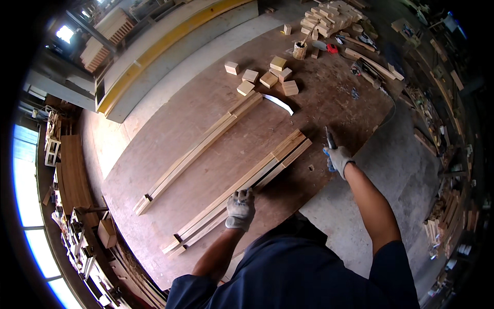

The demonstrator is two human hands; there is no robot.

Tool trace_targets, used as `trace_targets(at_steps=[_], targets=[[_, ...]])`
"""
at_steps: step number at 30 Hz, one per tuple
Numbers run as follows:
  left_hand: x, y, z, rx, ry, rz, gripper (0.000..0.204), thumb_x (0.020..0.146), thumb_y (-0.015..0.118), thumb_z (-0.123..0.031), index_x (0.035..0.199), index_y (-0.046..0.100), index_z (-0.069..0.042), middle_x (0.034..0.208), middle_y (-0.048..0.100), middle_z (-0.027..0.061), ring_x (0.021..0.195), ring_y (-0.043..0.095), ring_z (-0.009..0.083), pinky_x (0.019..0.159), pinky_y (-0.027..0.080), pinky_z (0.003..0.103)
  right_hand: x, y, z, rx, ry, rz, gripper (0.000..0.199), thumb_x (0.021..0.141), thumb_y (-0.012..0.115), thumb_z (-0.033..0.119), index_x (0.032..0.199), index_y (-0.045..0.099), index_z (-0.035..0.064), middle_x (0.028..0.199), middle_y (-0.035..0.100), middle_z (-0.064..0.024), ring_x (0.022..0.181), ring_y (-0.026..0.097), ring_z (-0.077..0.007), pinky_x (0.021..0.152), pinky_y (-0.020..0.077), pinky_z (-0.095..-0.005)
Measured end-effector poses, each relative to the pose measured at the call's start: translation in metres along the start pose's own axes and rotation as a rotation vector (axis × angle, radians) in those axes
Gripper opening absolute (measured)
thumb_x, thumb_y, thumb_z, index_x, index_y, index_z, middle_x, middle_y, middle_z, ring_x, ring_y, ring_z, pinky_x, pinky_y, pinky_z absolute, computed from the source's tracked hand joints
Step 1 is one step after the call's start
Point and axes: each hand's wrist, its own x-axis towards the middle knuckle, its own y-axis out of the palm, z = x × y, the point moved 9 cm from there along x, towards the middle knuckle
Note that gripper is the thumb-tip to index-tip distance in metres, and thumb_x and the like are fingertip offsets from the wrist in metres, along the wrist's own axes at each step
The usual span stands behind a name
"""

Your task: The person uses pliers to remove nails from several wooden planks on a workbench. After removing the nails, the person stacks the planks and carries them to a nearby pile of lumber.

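Two long assemblies of pale wooden strips lie slantwise on a brown work table (170,149). My left hand (240,208), in a whitish work glove, grips the edge of the nearer wooden assembly (257,172) near its middle, fingers curled over it. The farther wooden assembly (200,147) lies apart from it, untouched. Off the nearer assembly's right end, my gloved right hand (340,159) is closed around a dark, tapered hand tool (330,138) with blue grips. The tool points away from me, and its exact kind is too small to tell.
Several wooden blocks (268,79) lie past the farther assembly, beside a curved white strip (278,104). Farther off are a pot with a stick (300,50), a large block pile (332,18) and a power tool (366,73). A yellow-edged bench (170,46) stands beyond the table.
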Motion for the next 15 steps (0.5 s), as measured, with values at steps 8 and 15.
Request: trace_targets(at_steps=[8, 15], targets=[[0.007, -0.030, 0.013, -0.003, -0.129, -0.053, 0.089, 0.074, 0.084, -0.027, 0.149, 0.041, -0.007, 0.137, 0.050, 0.0215, 0.126, 0.048, 0.0416, 0.106, 0.038, 0.055, -0.018, -0.007, 0.050, -0.796, -0.433, -0.367, 0.052, 0.087, 0.076, 0.031, 0.127, 0.057, 0.0037, 0.124, 0.065, -0.0242, 0.116, 0.063, -0.0410, 0.103, 0.0498, -0.0474], [0.007, 0.001, 0.060, -0.095, -0.145, 0.166, 0.082, 0.078, 0.081, -0.027, 0.146, 0.043, -0.003, 0.122, 0.063, 0.0231, 0.113, 0.057, 0.0436, 0.094, 0.049, 0.053, -0.038, -0.003, -0.045, -0.580, -0.602, -0.370, 0.071, 0.086, 0.075, 0.028, 0.146, 0.047, 0.0000, 0.145, 0.050, -0.0302, 0.137, 0.046, -0.0450, 0.117, 0.0364, -0.0487]])
